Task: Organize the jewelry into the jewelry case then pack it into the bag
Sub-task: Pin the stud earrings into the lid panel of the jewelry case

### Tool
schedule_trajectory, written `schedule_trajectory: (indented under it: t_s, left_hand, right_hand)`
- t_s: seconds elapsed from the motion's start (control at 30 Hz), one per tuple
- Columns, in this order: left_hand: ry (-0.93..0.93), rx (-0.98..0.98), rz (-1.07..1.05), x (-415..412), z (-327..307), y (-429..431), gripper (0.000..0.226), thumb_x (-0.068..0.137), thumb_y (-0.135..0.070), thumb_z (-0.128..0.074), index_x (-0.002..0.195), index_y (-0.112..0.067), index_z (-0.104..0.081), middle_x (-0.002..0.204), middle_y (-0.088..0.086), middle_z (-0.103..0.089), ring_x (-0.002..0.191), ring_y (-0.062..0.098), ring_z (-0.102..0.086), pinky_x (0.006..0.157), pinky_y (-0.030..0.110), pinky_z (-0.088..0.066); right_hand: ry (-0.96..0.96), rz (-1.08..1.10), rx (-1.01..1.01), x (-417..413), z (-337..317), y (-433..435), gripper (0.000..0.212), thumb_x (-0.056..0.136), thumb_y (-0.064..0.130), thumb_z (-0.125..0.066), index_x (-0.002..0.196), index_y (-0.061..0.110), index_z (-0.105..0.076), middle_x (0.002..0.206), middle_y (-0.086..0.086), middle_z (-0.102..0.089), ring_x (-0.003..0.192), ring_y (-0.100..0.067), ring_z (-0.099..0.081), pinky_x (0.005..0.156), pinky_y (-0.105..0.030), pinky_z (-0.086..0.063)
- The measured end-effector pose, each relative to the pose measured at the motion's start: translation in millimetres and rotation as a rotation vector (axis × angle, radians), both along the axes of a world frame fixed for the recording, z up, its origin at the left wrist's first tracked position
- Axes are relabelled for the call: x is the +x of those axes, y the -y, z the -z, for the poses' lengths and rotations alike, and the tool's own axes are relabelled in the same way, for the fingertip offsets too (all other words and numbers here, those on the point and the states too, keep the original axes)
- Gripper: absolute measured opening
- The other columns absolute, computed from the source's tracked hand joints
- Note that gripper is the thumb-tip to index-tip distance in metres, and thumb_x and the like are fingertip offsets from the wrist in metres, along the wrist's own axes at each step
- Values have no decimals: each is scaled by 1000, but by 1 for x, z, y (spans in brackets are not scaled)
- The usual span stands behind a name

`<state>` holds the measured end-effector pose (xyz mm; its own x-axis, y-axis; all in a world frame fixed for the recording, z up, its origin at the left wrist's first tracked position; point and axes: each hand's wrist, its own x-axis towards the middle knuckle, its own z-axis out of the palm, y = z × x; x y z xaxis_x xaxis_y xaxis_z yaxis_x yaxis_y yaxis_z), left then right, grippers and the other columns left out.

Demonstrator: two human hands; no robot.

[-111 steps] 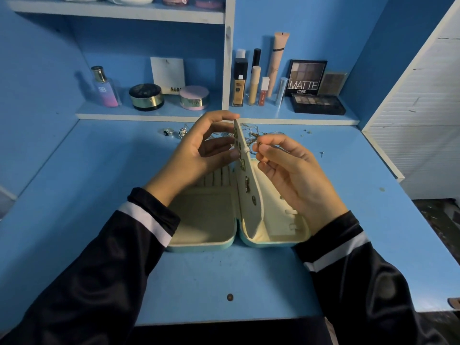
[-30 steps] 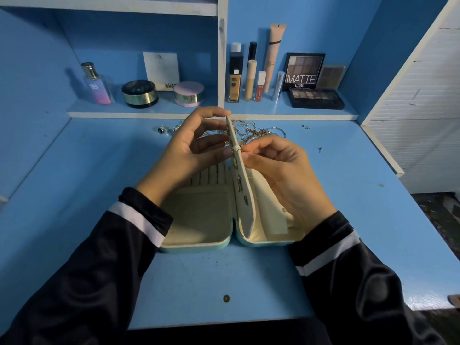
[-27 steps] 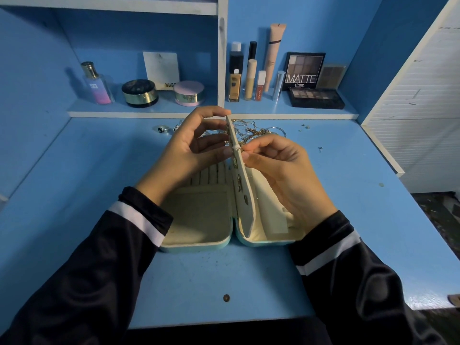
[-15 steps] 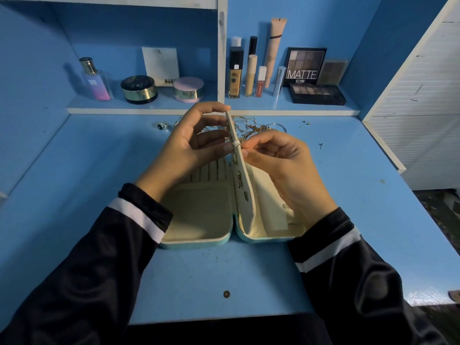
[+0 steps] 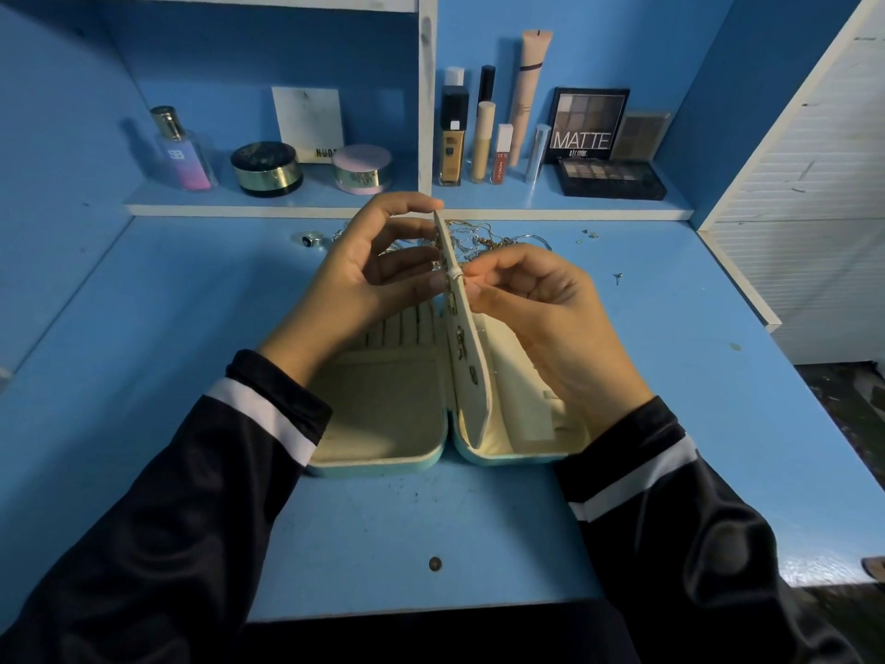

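Observation:
A mint-green jewelry case with a cream lining lies open on the blue desk. Its middle flap stands upright between the two halves, with small earrings pinned along it. My left hand holds the flap's top edge between thumb and fingers. My right hand pinches something tiny against the flap's right face; what it pinches is too small to tell. A tangle of gold and silver chains lies on the desk just behind the hands. A ring sits to their left. No bag is in view.
A low shelf at the back holds a perfume bottle, two round jars, several makeup tubes and eyeshadow palettes. A small stud lies on the desk to the right. A white cabinet borders the right side.
Over the last seconds my right hand moved in from beside the flap to press its fingertips against it. In the last second both hands have stayed nearly still; only the camera shifted slightly.

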<state>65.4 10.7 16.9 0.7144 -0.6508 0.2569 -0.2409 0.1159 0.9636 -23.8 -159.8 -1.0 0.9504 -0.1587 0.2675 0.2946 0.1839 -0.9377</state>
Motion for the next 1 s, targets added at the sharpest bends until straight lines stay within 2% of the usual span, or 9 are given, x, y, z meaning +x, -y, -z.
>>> schedule_trajectory:
  t_s: [0.33, 0.43, 0.57, 0.77, 0.87, 0.93, 1.0]
  left_hand:
    - [-2, -12, 5, 0, 0, 0, 51, 75, -15, -72, 119, -31, -50, 120, 6, -58, 112, 15, -66, 88, 27, -54]
    - [-4, -7, 6, 1, 2, 0, 53, 77, -15, -79, 119, -32, -50, 121, 7, -58, 113, 16, -65, 89, 27, -54]
    - [1, -10, 5, 1, 3, 0, 54, 75, -23, -80, 120, -33, -51, 122, 7, -58, 114, 17, -65, 89, 27, -54]
    - [-5, -24, 14, 1, 2, 0, 54, 74, -23, -80, 118, -35, -52, 118, 2, -59, 112, 17, -66, 87, 28, -55]
    - [-6, -14, 9, 2, 3, 1, 54, 76, -19, -81, 119, -34, -51, 119, 2, -59, 113, 17, -66, 88, 30, -55]
    - [-11, -23, 14, 2, 3, 0, 56, 74, -20, -83, 118, -34, -52, 120, 4, -59, 113, 18, -65, 89, 30, -54]
    - [-15, -27, 16, 1, 2, 0, 55, 71, -25, -79, 118, -35, -53, 120, 4, -59, 113, 18, -65, 89, 29, -54]
  right_hand:
    - [22, 7, -36, 2, 3, 0, 13, 80, -3, -70, 89, 5, -69, 84, -8, -68, 82, -19, -62, 80, -27, -53]
    - [37, 33, -63, 2, 3, -1, 12, 79, -3, -70, 89, 4, -69, 85, -10, -68, 82, -20, -62, 81, -27, -53]
    - [22, 51, -78, 2, 2, -2, 12, 75, 4, -73, 87, 7, -72, 84, -6, -71, 80, -18, -65, 78, -26, -53]
    - [12, 60, -74, 2, 3, -4, 13, 75, 7, -73, 88, 6, -73, 88, -14, -72, 82, -22, -66, 79, -29, -54]
    - [9, 45, -77, 1, 1, -4, 13, 75, 9, -73, 87, 8, -73, 86, -9, -73, 81, -19, -66, 78, -28, -54]
    - [3, 36, -77, 1, 0, -4, 13, 75, 8, -73, 88, 9, -72, 85, -6, -72, 81, -18, -65, 78, -26, -54]
    - [6, 37, -91, 0, 0, -3, 12, 78, 4, -72, 89, 7, -70, 87, -11, -69, 83, -20, -63, 78, -27, -54]
